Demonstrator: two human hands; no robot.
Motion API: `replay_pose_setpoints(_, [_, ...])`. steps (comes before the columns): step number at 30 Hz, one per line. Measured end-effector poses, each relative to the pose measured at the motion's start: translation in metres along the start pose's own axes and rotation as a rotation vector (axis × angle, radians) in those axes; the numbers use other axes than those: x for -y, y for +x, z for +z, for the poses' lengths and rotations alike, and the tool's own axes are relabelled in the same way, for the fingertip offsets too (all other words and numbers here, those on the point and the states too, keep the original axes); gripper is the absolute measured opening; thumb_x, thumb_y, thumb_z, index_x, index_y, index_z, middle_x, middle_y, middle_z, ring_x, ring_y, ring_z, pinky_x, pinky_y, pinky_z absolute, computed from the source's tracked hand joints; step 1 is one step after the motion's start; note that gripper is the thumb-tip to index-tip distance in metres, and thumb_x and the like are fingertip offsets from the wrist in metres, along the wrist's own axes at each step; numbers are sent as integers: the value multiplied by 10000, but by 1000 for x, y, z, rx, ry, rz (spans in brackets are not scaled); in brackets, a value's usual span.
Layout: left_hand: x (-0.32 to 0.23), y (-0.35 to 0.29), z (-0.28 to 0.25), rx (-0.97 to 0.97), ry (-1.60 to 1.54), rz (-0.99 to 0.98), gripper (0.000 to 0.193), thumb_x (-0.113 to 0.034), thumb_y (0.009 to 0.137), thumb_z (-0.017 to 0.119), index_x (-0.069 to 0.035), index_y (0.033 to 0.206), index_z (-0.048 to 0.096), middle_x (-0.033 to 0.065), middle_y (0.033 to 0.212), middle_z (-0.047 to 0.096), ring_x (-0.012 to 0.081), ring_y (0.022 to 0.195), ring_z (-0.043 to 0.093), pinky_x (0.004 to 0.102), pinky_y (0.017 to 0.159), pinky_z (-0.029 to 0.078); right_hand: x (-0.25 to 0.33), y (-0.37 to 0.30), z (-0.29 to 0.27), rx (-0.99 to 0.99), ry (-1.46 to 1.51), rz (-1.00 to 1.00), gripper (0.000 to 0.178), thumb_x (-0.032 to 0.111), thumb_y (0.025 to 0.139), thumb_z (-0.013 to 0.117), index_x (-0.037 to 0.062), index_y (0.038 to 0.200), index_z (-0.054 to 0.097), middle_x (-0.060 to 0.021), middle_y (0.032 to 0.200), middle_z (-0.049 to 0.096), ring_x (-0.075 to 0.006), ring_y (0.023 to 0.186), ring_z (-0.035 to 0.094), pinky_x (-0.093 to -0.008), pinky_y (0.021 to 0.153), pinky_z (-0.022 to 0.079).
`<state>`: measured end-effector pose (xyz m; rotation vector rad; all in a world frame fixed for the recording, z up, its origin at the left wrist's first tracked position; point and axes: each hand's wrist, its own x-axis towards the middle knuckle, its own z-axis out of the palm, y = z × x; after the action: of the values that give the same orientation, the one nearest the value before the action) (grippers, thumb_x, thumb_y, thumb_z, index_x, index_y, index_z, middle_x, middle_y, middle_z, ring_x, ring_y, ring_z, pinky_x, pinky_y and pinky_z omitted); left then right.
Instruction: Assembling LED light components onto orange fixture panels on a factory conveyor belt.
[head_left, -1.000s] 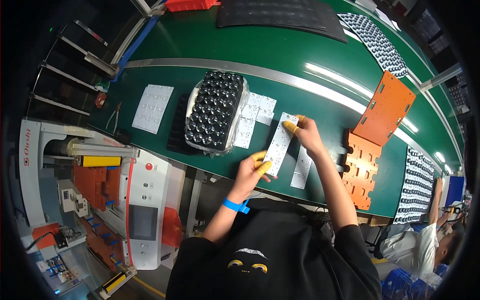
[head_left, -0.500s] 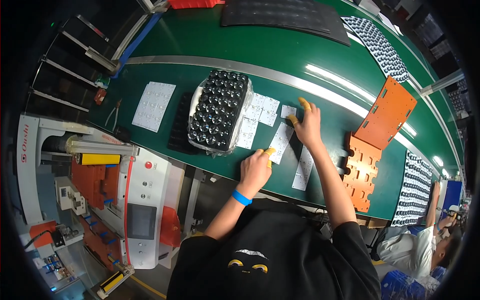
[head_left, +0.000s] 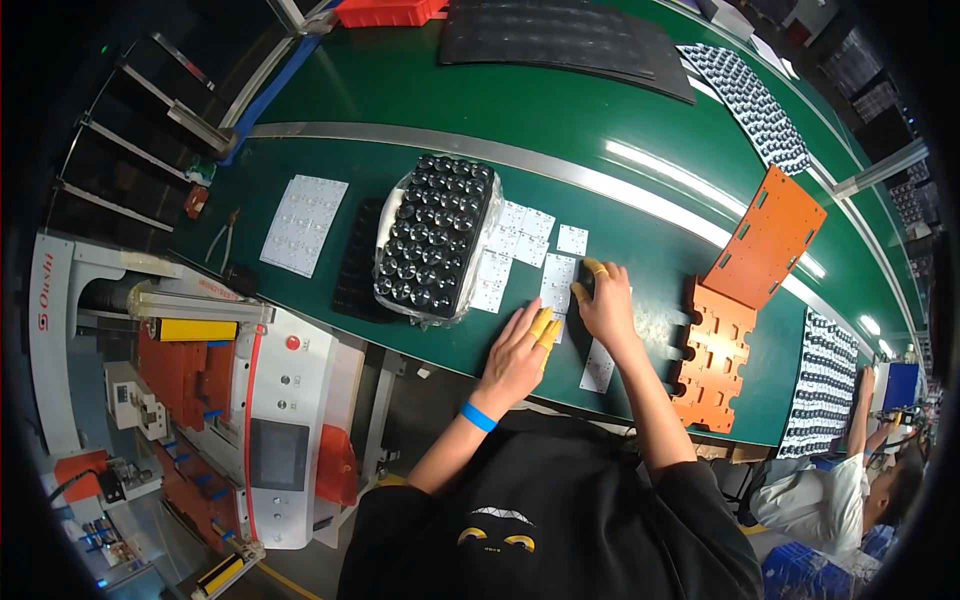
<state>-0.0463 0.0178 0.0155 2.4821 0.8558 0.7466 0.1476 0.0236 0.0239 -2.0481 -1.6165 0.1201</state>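
Observation:
My left hand (head_left: 515, 357) lies with fingers stretched out over the lower end of a white circuit board strip (head_left: 558, 279). Yellow finger cots cover some fingertips on both hands. Close to the right side of that strip is my right hand (head_left: 607, 308), its thumb and forefinger bent and apart, with nothing visible between them. Partly under my right hand and wrist runs a second white strip (head_left: 597, 370). Beyond the first strip sits a small square white board (head_left: 572, 240). More white boards (head_left: 520, 232) lie to its left, beside a black tray of clear domed lenses (head_left: 437, 235) in plastic wrap.
An orange slotted plate (head_left: 715, 345) and an orange panel (head_left: 768, 240) are on the right. White board sheets (head_left: 305, 222) and pliers (head_left: 226, 240) lie left on the green table (head_left: 400, 352). A machine (head_left: 285, 450) stands at lower left; a co-worker (head_left: 825, 495) is at far right.
My left hand has gone from closed fingers at the strip's near end to lying flat. My right hand has drawn back from the small square board toward the strip, which now lies straighter.

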Motion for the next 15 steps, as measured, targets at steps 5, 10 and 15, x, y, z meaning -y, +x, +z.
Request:
replay_pose_setpoints(5, [5, -6, 1, 58, -20, 50, 343, -21, 813, 625, 30, 1152, 626, 165, 1290, 575, 313, 1338, 433, 462, 1106, 354, 0, 1, -2, 92, 184, 61, 343, 76, 753, 726, -43, 1065, 645, -197, 930, 612, -383, 906, 584, -437, 795, 494])
replay_pose_setpoints(10, [2, -11, -4, 91, -12, 43, 320, -54, 828, 636, 5, 1142, 637, 143, 1285, 582, 294, 1332, 441, 474, 1113, 336, 15, 1, -5, 147, 248, 96, 303, 76, 757, 737, -41, 1025, 657, -206, 923, 607, -396, 877, 596, -444, 769, 508])
replay_pose_setpoints(15, [0, -15, -1, 79, -13, 41, 314, -68, 828, 633, 9, 1132, 642, 143, 1296, 577, 286, 1338, 435, 475, 1121, 322, 4, 1, 0, 203, 210, -25, 319, 54, 748, 741, -51, 1034, 647, -211, 924, 600, -403, 862, 599, -437, 761, 515])
